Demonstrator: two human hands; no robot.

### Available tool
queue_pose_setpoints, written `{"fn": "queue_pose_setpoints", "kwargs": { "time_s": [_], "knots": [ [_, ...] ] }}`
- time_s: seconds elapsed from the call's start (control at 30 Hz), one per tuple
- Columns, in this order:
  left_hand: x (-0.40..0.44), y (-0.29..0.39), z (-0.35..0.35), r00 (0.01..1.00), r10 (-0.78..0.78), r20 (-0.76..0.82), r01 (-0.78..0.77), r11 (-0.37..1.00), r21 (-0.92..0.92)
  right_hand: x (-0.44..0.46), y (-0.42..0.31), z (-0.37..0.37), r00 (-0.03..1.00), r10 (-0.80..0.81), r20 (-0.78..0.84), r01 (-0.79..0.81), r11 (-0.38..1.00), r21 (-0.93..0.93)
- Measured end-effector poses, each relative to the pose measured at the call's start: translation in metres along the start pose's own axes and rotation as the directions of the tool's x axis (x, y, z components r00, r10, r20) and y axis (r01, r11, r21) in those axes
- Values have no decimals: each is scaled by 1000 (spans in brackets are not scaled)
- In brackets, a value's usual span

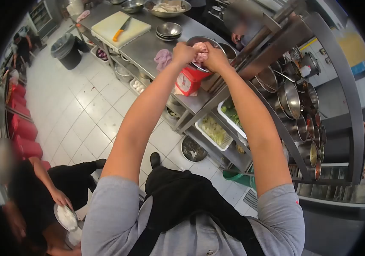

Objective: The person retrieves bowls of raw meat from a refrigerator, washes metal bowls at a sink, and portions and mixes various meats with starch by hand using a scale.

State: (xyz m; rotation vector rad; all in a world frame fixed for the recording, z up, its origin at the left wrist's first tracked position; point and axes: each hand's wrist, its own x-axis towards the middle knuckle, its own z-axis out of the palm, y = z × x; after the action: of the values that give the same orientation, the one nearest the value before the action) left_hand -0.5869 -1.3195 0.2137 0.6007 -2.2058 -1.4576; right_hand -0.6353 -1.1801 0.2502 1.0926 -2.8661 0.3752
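Both of my hands are closed around pieces of pale pink raw meat [200, 50], my left hand [183, 53] on its left and my right hand [216, 59] on its right. The meat is over a metal bowl [202, 68], which rests on a red kitchen scale [186, 82] at the corner of the steel counter. My hands hide part of the bowl. A crumpled pinkish cloth [163, 59] lies just left of the scale. Stacked small metal bowls [169, 30] stand behind my left hand.
A knife with an orange handle [122, 30] lies on a white cutting board [110, 29]. Shelves below hold a vegetable basket [215, 133]. Pans [290, 99] hang on the right. Another person [42, 183] is close behind on the left, and one more stands across the counter.
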Motion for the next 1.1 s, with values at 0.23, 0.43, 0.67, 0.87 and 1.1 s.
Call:
{"fn": "queue_pose_setpoints", "kwargs": {
  "time_s": [0.23, 0.43, 0.67, 0.87, 1.1],
  "knots": [
    [16, -14, 3, 997, 56, 46, -60, 995, 82, 22, 16, 13, 996, 81, 28, -75, 981, -177],
    [22, -27, 7, 994, 50, 101, -71, 972, 223, 31, 24, 17, 977, 146, 157, -126, 983, -131],
    [25, -30, -5, 990, 44, 131, -77, 964, 254, 29, 14, 22, 974, 156, 162, -150, 987, -49],
    [33, -49, -5, 983, 120, 136, -147, 966, 212, 32, 16, 18, 939, 115, 325, -145, 987, 68],
    [43, -65, -11, 959, 119, 257, -143, 987, 75, 25, 18, -2, 939, 198, 283, -237, 965, 114]
  ]
}}
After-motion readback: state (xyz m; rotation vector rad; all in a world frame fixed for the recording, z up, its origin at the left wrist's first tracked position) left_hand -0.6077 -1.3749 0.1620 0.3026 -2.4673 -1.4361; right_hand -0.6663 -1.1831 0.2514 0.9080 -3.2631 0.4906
